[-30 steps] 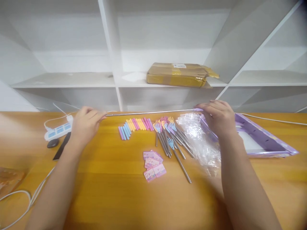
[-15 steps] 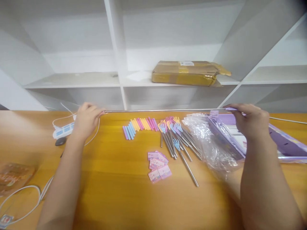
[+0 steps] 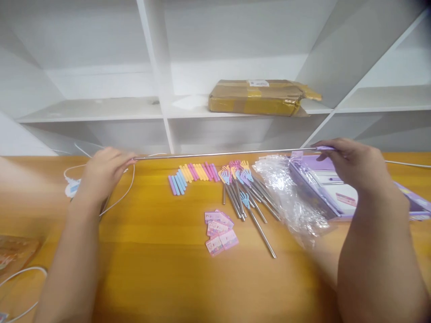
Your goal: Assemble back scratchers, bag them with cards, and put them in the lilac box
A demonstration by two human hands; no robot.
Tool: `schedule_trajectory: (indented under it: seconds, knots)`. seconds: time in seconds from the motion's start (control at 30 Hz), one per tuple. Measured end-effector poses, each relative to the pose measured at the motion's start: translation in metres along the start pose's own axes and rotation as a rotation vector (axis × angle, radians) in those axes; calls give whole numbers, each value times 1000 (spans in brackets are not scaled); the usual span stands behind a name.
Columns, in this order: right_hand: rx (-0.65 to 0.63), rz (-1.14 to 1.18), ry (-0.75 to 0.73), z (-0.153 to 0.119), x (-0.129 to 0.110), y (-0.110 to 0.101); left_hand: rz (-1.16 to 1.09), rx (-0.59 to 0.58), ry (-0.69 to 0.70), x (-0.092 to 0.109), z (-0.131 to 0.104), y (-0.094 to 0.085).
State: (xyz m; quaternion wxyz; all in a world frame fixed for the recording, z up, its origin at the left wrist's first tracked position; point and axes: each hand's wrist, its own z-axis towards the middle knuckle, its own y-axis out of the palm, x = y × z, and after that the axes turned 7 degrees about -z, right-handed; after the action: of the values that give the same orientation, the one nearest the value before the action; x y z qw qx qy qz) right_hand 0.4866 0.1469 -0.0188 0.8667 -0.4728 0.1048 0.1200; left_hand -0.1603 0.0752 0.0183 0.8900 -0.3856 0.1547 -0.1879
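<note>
A long, thin metal telescopic back scratcher (image 3: 225,154) stretches almost level between my hands above the table. My left hand (image 3: 104,172) pinches its left end. My right hand (image 3: 358,166) is closed on the purple right end, whose shape is mostly hidden by the fingers. Below the rod lies a heap of back scratchers (image 3: 240,193) with coloured hand-shaped heads and metal shafts; one blue-headed back scratcher (image 3: 262,233) points toward me. A row of coloured grip sleeves (image 3: 198,172) is to the left of the heap. Several pink cards (image 3: 220,231) lie in front.
Crumpled clear plastic bags (image 3: 291,197) lie beside an open purple box (image 3: 314,193) on the right. A white power strip (image 3: 71,187) with cables is at the left. A taped cardboard box (image 3: 259,98) rests on the white shelf (image 3: 124,113) behind the table.
My hands have moved farther apart, the left one leftward and the right one slightly right, and the rod between them is longer. It now tilts up a little toward the right.
</note>
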Motion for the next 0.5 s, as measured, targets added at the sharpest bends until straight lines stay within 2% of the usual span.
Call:
schedule_trajectory:
  seconds: [0.2,0.27,0.4,0.5]
  knots:
    - [165,-83,-43,-3,10,-4,-17,58,66,31,0,-16]
    - [125,-120,-52,-5,16,-6,-9,70,63,34,0,-18]
    - [-42,-100,-86,-9,16,-11,2,44,20,29,0,-15]
    - [-73,-98,-117,-10,8,-9,12,31,12,21,-2,-12]
